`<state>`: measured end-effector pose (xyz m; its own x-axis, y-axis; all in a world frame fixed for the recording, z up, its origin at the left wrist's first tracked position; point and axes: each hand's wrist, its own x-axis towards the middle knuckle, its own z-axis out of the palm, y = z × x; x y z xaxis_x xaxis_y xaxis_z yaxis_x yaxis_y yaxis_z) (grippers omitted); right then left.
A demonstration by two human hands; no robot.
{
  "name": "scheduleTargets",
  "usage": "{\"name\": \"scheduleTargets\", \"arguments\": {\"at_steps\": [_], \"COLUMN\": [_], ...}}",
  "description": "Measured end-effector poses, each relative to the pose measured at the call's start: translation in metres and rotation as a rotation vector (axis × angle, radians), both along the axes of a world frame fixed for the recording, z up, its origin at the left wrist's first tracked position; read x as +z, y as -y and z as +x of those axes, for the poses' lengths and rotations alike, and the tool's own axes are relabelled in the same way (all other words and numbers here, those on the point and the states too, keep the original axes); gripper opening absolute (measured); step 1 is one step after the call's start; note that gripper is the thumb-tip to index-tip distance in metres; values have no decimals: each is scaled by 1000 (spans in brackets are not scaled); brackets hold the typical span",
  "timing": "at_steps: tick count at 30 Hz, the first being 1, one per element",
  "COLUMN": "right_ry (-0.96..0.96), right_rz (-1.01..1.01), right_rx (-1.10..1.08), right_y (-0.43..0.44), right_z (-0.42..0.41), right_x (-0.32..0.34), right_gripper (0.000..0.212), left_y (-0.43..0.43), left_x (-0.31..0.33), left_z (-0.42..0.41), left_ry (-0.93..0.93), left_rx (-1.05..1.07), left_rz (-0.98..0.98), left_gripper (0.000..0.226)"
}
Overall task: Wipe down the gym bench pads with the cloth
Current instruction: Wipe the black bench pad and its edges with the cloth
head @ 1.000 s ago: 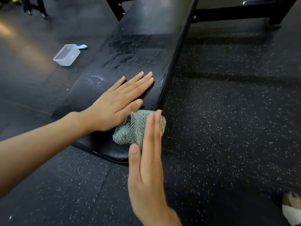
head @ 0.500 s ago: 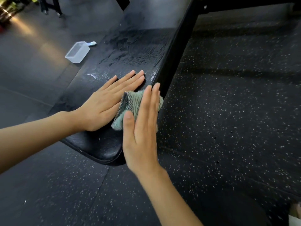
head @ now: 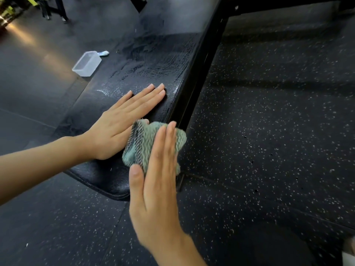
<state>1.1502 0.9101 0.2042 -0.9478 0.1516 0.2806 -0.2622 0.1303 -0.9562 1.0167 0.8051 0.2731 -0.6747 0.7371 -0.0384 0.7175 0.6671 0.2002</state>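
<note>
The black gym bench pad [head: 153,60] runs away from me, with wet streaks on its top. My left hand [head: 123,120] lies flat on the near part of the pad, fingers straight, holding nothing. My right hand [head: 157,189] presses a crumpled green striped cloth [head: 142,143] against the pad's right side edge near its front end. The fingers are flat over the cloth. The cloth touches my left thumb side.
A clear plastic container [head: 86,63] and a small white tube [head: 103,53] lie on the floor left of the bench. The black steel bench frame [head: 207,54] runs along the pad's right side. Speckled rubber floor [head: 269,131] surrounds it. Equipment legs [head: 55,10] stand far left.
My right hand slid the cloth forward along the pad's right edge, then back toward me. My left hand stayed flat in the same place on the pad.
</note>
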Motion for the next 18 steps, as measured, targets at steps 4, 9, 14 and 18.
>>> {"name": "scheduleTargets", "arguments": {"at_steps": [4,9,14,18], "right_ry": [-9,-7,6,-13], "right_rz": [84,-12,-65,-70], "right_rx": [-53,-78,-114,-72], "right_y": [2,-11,-27,-28], "right_z": [-5,-47,-89,-78], "right_x": [-3,0,1,2], "right_gripper": [64,65,65,64], "left_y": [0,-2,3,-3], "left_x": [-1,0,-3,1], "left_z": [0,-1,-5,-4], "left_ry": [0,21,-24,-26], "left_rx": [9,11,-32,-36], "left_rz": [-3,14,-14,3], "left_gripper": [56,57,55,55]}}
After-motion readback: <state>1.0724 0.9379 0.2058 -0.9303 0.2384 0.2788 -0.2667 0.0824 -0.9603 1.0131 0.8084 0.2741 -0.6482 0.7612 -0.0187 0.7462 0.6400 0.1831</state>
